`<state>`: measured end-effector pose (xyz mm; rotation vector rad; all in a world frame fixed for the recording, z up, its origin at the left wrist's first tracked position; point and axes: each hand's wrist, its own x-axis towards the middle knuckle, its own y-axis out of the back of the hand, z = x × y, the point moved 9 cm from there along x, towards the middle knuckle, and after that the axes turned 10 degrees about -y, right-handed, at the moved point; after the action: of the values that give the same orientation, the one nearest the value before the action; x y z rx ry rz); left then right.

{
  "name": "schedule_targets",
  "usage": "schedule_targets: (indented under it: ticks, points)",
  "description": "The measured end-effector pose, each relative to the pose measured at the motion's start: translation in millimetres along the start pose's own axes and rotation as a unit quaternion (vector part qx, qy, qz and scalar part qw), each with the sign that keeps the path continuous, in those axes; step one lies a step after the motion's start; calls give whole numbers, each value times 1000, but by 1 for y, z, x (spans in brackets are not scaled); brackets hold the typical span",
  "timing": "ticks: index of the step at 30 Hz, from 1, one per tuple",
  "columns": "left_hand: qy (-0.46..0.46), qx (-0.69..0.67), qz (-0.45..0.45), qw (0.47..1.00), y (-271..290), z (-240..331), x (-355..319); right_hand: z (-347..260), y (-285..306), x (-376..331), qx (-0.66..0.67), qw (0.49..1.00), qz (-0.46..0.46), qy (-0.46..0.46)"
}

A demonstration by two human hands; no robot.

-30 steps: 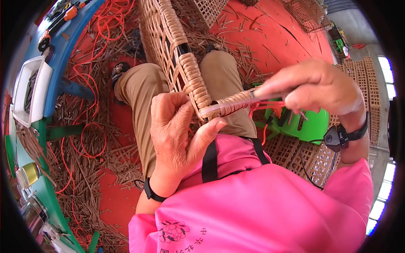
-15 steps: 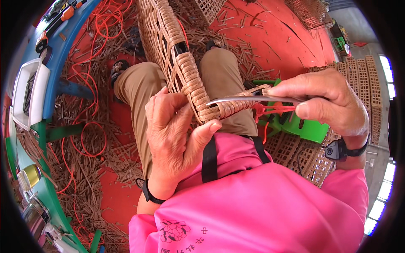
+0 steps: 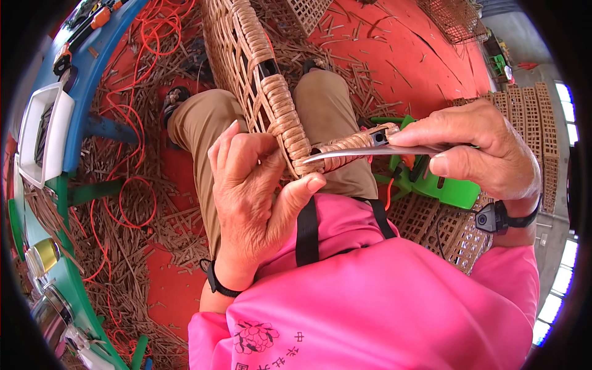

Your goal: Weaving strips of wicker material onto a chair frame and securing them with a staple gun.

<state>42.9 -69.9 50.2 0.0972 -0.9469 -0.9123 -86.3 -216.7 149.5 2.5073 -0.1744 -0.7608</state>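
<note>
A brown woven wicker panel (image 3: pixel 246 92) with a wrapped frame stands between my knees, its corner toward me. My left hand (image 3: pixel 246 185) grips that corner, thumb along the near end and fingers behind the frame. My right hand (image 3: pixel 475 145) pinches a slim, curved, pointed metal tool (image 3: pixel 370 150), its handle hidden by the hand. The tool's tip lies against the wrapping at the corner. A short wrapped arm (image 3: pixel 345 145) of the frame runs right from the corner, and dark frame shows at its end.
To the left is a table (image 3: pixel 105 68) with a white tray (image 3: pixel 58 132) and hand tools. Cut strips (image 3: pixel 129 246) and an orange-red hose (image 3: pixel 139 105) litter the red floor. A green plastic stool (image 3: pixel 447 185) and woven panels (image 3: pixel 425 225) lie to my right.
The tool's tip has shifted slightly down at the corner. Red strands under my right hand no longer show, and the frame's short arm is more exposed. My left hand has barely moved.
</note>
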Motion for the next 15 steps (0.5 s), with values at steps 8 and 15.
schedule_targets:
  ticks: [8, 15]
  points:
    - [13, 4, -16, 1000, 0, -1, -1, -7, 2, -2, -73, 997, 3, 29]
    - [20, 5, -17, 1000, 0, -1, -2, -8, 3, 3, -71, 997, -12, 32]
